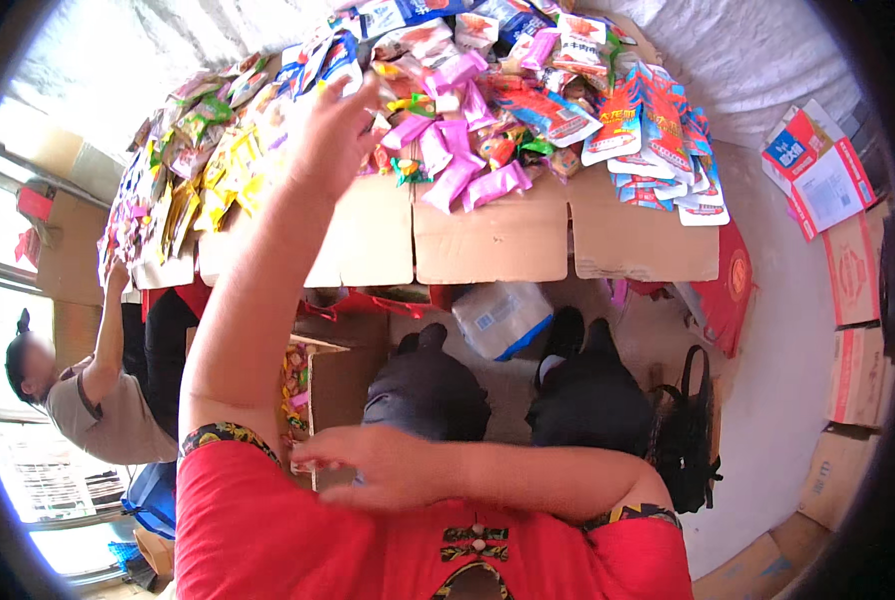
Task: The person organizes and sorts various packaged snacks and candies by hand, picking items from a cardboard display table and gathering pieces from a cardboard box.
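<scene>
My left hand (340, 135) reaches over the heap of packaged snacks on the cardboard-topped table. Its fingers are bent and spread apart, and I see nothing held in it. Pink-wrapped sweets (455, 161) lie just right of it, and yellow packets (230, 169) lie to its left. Across my lap stretches my right forearm. My right hand (380, 465), slightly blurred, hovers by an open cardboard carton (342, 375), thumb apart from the fingers. Inside the carton's left part are colourful wrapped sweets (295, 382). Nothing shows in this hand.
Red and blue pouches (650, 127) stack at the table's right end. A plastic-wrapped bundle (500, 319) lies on the floor below. A black backpack (684, 435) is beside my right leg. Cartons (852, 277) line the right side. Another person (110, 412) reaches to the table's left end.
</scene>
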The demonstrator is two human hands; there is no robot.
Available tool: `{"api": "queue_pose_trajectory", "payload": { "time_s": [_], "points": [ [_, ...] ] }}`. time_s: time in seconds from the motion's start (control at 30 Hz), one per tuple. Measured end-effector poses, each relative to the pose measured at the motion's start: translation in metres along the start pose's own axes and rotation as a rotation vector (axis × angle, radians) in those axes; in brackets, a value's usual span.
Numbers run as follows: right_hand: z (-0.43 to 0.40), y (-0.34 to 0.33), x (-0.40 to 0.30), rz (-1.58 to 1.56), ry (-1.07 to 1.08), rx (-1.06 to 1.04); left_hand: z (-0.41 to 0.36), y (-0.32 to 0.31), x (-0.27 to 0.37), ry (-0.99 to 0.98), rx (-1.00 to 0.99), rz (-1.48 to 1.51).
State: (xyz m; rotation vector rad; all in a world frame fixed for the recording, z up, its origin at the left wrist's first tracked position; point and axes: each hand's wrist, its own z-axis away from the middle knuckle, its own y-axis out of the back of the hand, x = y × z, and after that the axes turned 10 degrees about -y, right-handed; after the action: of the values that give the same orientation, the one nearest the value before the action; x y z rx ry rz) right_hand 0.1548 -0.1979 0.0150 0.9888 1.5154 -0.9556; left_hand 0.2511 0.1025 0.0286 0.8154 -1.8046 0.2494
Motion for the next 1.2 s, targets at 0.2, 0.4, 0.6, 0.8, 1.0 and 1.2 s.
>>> {"api": "queue_pose_trajectory", "payload": {
  "time_s": [0.2, 0.4, 0.6, 0.8, 1.0, 1.2],
  "points": [
    [0.002, -0.060, -0.008, -0.213, 0.113, 0.119, 0.069, -0.039, -0.002, 0.447, 0.083, 0.089],
    [-0.009, -0.060, -0.003, -0.693, -0.380, -0.233, 0.085, -0.025, 0.000, 0.402, 0.006, -0.053],
    [-0.010, -0.034, -0.040, -0.230, 0.097, -0.335, 0.113, -0.020, -0.024, 0.167, -0.116, -0.259],
    [-0.029, -0.055, -0.057, -0.334, 0.270, -0.032, 0.126, -0.077, -0.012, -0.359, -0.116, -0.444],
    [-0.008, -0.041, -0.084, -0.447, 0.125, -0.470, 0.142, -0.108, 0.020, -0.486, -0.322, -0.378],
    [-0.013, -0.042, -0.041, -0.245, -0.095, -0.422, 0.150, -0.076, 0.036, -0.551, -0.577, -0.437]
  ]
}}
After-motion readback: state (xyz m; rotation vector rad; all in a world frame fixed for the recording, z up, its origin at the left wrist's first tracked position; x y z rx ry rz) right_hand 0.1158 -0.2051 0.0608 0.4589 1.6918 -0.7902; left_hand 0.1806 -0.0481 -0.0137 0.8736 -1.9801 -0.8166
